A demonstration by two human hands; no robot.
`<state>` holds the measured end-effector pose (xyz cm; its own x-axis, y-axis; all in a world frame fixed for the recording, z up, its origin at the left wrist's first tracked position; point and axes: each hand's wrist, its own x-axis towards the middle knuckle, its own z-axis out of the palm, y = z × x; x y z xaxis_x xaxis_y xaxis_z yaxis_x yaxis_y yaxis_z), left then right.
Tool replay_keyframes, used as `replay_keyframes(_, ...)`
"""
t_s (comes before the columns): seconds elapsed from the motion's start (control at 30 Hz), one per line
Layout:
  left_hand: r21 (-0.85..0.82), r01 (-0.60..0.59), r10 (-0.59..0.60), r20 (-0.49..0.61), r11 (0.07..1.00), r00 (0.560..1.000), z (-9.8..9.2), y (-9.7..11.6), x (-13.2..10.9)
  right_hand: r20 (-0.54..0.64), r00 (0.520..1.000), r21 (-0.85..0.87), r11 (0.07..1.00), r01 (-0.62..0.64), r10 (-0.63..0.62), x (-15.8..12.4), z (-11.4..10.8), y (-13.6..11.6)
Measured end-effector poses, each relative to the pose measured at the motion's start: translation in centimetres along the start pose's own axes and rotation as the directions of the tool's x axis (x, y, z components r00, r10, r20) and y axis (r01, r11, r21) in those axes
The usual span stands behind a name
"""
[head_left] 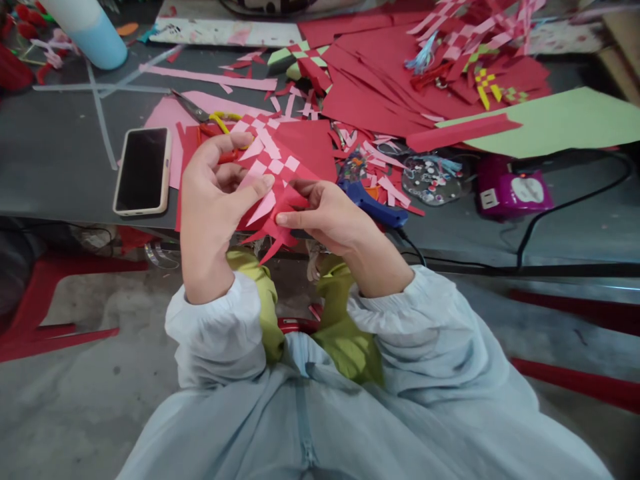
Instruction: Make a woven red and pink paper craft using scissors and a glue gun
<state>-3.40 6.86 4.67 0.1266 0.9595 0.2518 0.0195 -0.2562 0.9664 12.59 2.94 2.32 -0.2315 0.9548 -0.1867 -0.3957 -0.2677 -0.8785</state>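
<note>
Between my two hands is a woven paper piece (pixel 274 165) of red and pink strips in a checkered pattern, with loose pointed strip ends hanging down. My left hand (pixel 215 190) pinches its left side, thumb over the pink strips. On the lower right, my right hand (pixel 325 217) grips the red strip ends between thumb and fingers. Behind the piece lie red paper sheets (pixel 320 150) and scissors with yellow handles (pixel 200 113), partly covered by the piece and my left hand. A blue glue gun (pixel 375 203) rests just beyond my right hand.
A phone (pixel 143 170) lies left of my left hand. Paper scraps (pixel 383 167) and a dish of small beads (pixel 433 179) are to the right, by a purple box (pixel 515 189) with a black cable. Red sheets (pixel 380 73) and a blue-white bottle (pixel 93 33) stand farther back.
</note>
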Motion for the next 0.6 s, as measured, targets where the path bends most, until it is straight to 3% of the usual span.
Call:
replay_keyframes(0.13, -0.001, -0.063, 0.063, 0.009, 0.998, 0.998, 0.2, 0.5, -0.3, -0.023, 1.0, 0.004, 1.0, 0.003, -0.003, 0.0, -0.1, 0.1)
replay_keyframes(0.43, 0.042, -0.086, 0.085, 0.025, 0.995, 0.996, 0.4, 1.3, -0.7, 0.025, 0.999, 0.0, 0.999, 0.032, -0.032, -0.2, -0.2, 0.2)
replay_keyframes(0.6, 0.04, -0.027, 0.026, 0.025, 0.999, 0.999, 0.4, 1.2, -0.6, 0.007, 0.997, -0.064, 0.995, 0.082, -0.082, -0.2, -0.1, 0.2)
